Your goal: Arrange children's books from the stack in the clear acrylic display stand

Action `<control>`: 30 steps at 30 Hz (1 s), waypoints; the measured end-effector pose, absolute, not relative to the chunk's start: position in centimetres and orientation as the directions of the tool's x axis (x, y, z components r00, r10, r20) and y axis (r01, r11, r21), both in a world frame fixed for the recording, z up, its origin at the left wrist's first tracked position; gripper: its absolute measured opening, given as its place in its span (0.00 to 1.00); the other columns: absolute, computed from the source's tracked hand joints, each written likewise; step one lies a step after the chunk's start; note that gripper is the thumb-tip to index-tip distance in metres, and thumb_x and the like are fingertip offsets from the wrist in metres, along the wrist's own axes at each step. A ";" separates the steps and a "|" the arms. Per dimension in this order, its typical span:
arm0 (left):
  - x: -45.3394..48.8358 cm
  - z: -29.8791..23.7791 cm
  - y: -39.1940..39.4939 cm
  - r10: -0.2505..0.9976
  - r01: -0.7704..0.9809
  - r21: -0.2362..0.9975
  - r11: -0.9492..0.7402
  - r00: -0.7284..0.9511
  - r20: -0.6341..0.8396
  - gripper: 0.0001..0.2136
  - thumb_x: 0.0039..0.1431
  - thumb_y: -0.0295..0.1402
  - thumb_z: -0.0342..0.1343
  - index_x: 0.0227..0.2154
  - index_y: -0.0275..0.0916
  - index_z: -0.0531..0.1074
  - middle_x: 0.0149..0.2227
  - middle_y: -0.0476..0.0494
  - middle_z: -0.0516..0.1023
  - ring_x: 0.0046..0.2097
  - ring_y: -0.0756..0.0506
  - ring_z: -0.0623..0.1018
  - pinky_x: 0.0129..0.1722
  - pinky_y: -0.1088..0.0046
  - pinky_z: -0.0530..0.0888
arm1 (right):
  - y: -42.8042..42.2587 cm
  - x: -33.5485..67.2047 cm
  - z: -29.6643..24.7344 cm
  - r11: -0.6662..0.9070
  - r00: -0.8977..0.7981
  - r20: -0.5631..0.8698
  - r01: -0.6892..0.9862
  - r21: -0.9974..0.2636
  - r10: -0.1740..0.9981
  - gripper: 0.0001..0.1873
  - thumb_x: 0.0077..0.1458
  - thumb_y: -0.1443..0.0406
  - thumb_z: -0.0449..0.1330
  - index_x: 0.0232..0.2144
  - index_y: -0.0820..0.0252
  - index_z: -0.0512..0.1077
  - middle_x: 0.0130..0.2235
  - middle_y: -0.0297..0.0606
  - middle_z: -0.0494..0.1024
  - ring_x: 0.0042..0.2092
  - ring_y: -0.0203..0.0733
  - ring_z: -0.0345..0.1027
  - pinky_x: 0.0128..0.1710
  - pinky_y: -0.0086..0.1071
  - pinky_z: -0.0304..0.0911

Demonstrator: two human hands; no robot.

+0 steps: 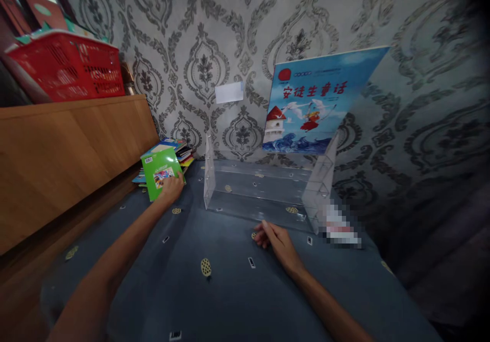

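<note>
My left hand grips the right edge of a green book, its fingers lying over the picture on the cover. The book is tilted up in front of a pile of books at the left. In front of a clear acrylic rack, my right hand rests near the cloth with loosely bent fingers and holds nothing. A large blue picture book with red Chinese characters stands upright at the rack's back right, against the wall.
A dark blue patterned cloth covers the surface. A red plastic basket sits on a wooden cabinet at the left. A white label shows against the patterned wallpaper. A pixelated item lies right of the rack.
</note>
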State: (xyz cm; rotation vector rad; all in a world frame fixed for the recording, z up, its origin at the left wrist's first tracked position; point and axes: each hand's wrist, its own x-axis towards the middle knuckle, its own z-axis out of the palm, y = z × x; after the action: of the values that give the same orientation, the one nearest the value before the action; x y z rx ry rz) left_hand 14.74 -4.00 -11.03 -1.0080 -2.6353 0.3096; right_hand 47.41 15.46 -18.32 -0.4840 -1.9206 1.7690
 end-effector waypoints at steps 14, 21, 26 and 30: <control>19.3 -12.6 -4.2 0.701 0.643 -0.317 0.697 -0.704 0.115 0.28 0.60 0.21 0.45 0.64 0.19 0.61 0.39 0.16 0.80 0.39 0.30 0.82 0.35 0.54 0.73 | 15.2 47.5 -17.9 0.132 -0.828 0.117 -0.052 -0.990 0.548 0.39 0.49 0.31 0.55 0.29 0.61 0.76 0.25 0.42 0.78 0.26 0.42 0.71 0.27 0.34 0.64; 22.4 -12.1 -3.9 0.709 0.655 -0.343 0.673 -0.703 0.049 0.21 0.59 0.18 0.46 0.54 0.22 0.73 0.43 0.18 0.79 0.42 0.32 0.81 0.36 0.57 0.75 | 15.1 47.6 -17.8 0.123 -0.820 0.120 -0.061 -0.991 0.560 0.39 0.48 0.31 0.55 0.29 0.61 0.76 0.24 0.42 0.78 0.26 0.41 0.70 0.26 0.34 0.64; 24.5 -11.4 -3.8 0.735 0.699 -0.340 0.629 -0.677 -0.034 0.14 0.60 0.20 0.49 0.41 0.25 0.80 0.40 0.22 0.80 0.41 0.34 0.81 0.37 0.60 0.73 | 15.0 47.6 -17.7 0.113 -0.826 0.108 -0.054 -0.992 0.552 0.39 0.46 0.31 0.56 0.28 0.61 0.76 0.24 0.42 0.78 0.26 0.41 0.70 0.26 0.34 0.64; 26.7 -11.2 -4.2 0.776 0.761 -0.305 0.572 -0.623 -0.099 0.10 0.57 0.21 0.54 0.36 0.28 0.81 0.37 0.25 0.81 0.39 0.36 0.81 0.37 0.63 0.72 | 15.1 47.6 -17.8 0.122 -0.830 0.114 -0.055 -0.991 0.547 0.39 0.48 0.31 0.56 0.29 0.61 0.77 0.25 0.42 0.78 0.26 0.41 0.70 0.27 0.34 0.64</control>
State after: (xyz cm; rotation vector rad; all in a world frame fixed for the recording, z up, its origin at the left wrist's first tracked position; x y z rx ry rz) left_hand 26.68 -4.19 -11.16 -1.3431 -2.7452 0.4979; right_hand 47.56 15.10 -17.79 -0.4741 -1.9514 1.7545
